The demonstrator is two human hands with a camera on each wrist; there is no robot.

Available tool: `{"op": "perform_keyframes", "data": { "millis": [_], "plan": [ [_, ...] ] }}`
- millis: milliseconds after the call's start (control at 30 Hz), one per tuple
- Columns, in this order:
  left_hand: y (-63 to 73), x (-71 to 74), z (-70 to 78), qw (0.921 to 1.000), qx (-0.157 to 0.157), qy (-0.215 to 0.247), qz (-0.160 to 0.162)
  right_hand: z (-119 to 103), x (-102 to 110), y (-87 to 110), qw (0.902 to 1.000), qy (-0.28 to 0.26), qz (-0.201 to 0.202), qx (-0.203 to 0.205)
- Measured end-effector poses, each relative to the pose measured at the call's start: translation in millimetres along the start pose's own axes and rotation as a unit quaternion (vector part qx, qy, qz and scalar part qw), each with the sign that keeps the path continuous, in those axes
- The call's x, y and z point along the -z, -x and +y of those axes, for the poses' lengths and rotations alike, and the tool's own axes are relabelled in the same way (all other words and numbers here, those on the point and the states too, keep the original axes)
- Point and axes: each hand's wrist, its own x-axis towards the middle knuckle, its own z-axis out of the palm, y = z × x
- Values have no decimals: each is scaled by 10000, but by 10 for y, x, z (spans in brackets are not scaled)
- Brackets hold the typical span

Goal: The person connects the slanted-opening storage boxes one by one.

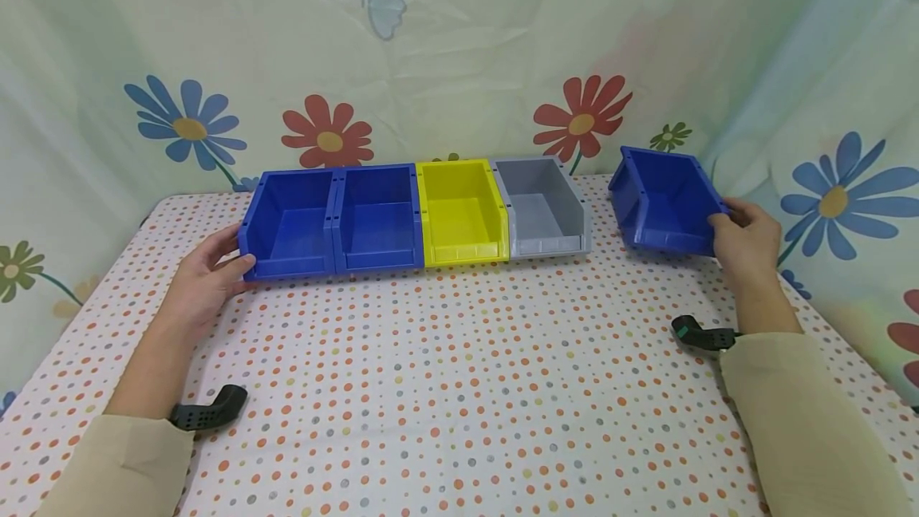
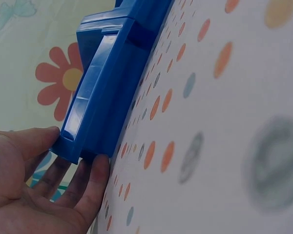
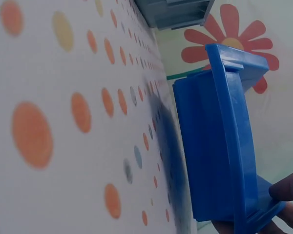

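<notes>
Four open-front plastic bins stand side by side: a far-left blue bin (image 1: 290,234), a second blue bin (image 1: 378,230), a yellow bin (image 1: 463,222) and a grey bin (image 1: 540,214). My left hand (image 1: 208,274) holds the outer front corner of the far-left blue bin, thumb at its front edge and fingers along its side. Over to the right, my right hand (image 1: 748,246) grips a separate blue bin (image 1: 671,206) by its right wall. That bin is tilted and raised, with its shadow on the cloth below in the right wrist view.
A dotted cloth (image 1: 431,389) covers the table. Behind it hangs a flowered curtain (image 1: 459,54), close to the back of the bins. A gap separates the grey bin from the held blue one. Black wrist devices (image 1: 211,409) stick out from both sleeves.
</notes>
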Motion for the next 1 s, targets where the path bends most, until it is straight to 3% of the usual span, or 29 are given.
{"op": "perform_keyframes", "data": {
  "millis": [633, 1000],
  "plan": [
    [-8, 12, -5, 9999, 62, -111, 26, -226, -136, 129, 9967, -745, -53, 323],
    [0, -1, 4, 9999, 83, -101, 18, -357, -247, 208, 9892, -1383, -140, 472]
  ]
}}
